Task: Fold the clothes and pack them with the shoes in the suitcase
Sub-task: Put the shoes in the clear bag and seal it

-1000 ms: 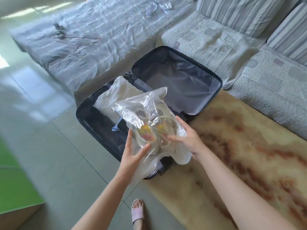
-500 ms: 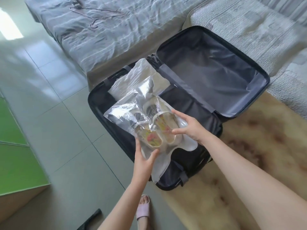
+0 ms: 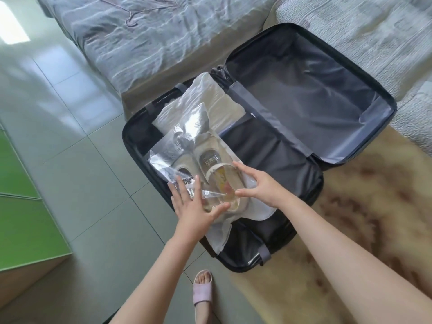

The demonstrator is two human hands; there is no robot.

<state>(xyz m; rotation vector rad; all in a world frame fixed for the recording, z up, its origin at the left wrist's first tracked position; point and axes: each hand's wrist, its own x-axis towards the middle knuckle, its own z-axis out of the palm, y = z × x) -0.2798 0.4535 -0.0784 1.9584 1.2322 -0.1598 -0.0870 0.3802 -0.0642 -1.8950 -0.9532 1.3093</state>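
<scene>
On the floor's (image 3: 93, 160) suitcase (image 3: 268, 155), left hand (image 3: 194, 206) and right hand (image 3: 261, 183) touch bagged shoes (image 3: 210, 160).

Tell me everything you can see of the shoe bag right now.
The shoe bag is clear, glossy plastic with dark print, crinkled and catching glare. A pair of beige shoes lies side by side inside it. It lies roughly flat in the suitcase's near half, its far end overlapping a bagged white garment. The left hand presses flat on its near end, and the right hand rests spread fingers on its right side.
</scene>
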